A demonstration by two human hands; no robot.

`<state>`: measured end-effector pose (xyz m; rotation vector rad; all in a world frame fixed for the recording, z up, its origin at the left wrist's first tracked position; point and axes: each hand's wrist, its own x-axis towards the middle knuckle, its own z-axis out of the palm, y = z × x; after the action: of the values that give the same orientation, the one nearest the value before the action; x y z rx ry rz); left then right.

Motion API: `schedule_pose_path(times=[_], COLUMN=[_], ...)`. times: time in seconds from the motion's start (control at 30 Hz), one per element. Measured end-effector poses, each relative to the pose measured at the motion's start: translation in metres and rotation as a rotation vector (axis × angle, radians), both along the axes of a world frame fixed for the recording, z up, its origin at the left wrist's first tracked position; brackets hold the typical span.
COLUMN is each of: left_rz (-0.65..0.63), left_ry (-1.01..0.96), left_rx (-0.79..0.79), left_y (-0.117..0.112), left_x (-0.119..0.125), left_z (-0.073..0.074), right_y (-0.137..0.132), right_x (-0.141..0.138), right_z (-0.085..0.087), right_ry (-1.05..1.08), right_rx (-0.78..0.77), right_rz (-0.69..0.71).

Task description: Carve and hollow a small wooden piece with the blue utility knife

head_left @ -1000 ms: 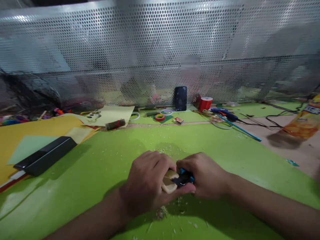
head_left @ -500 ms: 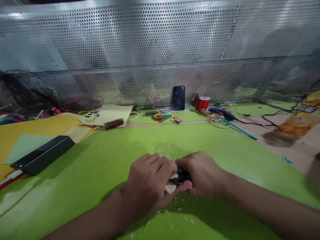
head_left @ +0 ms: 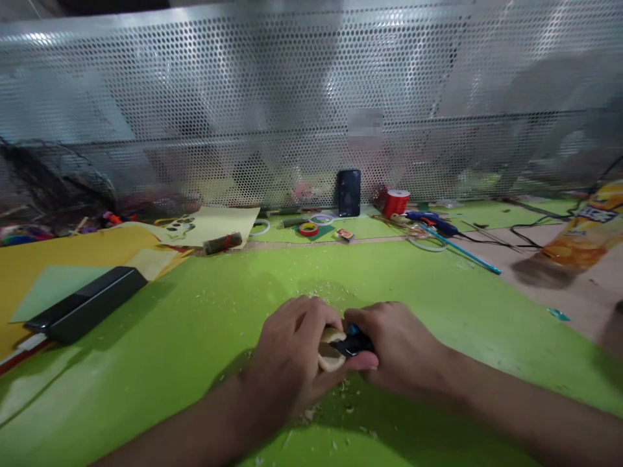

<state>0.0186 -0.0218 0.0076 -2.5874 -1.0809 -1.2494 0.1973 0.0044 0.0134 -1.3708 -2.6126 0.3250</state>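
My left hand (head_left: 292, 340) is wrapped round a short, pale bamboo tube (head_left: 331, 363), whose hollow end faces right. In my right hand (head_left: 402, 344) is a pair of pliers (head_left: 356, 344) with a dark head and a bit of blue; the fist hides most of the handles. The pliers' tip meets the tube's rim at its opening. My left thumb stretches under the pliers' head towards the right hand. Pale shavings (head_left: 311, 413) lie scattered on the green sheet (head_left: 195, 363) below and beyond my hands.
A black power bank (head_left: 87, 305) with a cable lies left on coloured paper. Along the back are a phone (head_left: 349, 193) leaning on perforated metal, a red spool (head_left: 396, 202), tape rolls (head_left: 308, 229), a blue glue gun (head_left: 433, 222) and a drink bottle (head_left: 586, 227) at right.
The bamboo tube has turned so its round hollow end shows more plainly. The pliers have shifted slightly at its rim, and both hands have moved a little.
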Motion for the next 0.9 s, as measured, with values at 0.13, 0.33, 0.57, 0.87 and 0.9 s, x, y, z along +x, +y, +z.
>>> schedule_pose_path(times=[0.13, 0.33, 0.57, 0.87, 0.9], left_rz=[-0.052, -0.154, -0.035, -0.024, -0.036], left_ry=[-0.077, -0.175, 0.002, 0.061, 0.062], left_rx=[-0.109, -0.249, 0.045, 0.103, 0.097], left_y=[0.002, 0.005, 0.009, 0.007, 0.007], left_x=[-0.001, -0.004, -0.006, -0.008, -0.008], left_z=[-0.005, -0.011, 0.002, 0.004, 0.004], right_y=[-0.001, 0.004, 0.012, 0.011, 0.011], right_x=[0.000, 0.000, 0.004, 0.004, 0.004], right_z=[-0.002, -0.006, -0.004, 0.003, 0.004], right_ry=[0.037, 0.131, 0.063, -0.017, -0.013], right_rx=[0.007, -0.027, 0.010, 0.006, -0.002], right_rz=[0.022, 0.116, 0.137, 0.179, 0.185])
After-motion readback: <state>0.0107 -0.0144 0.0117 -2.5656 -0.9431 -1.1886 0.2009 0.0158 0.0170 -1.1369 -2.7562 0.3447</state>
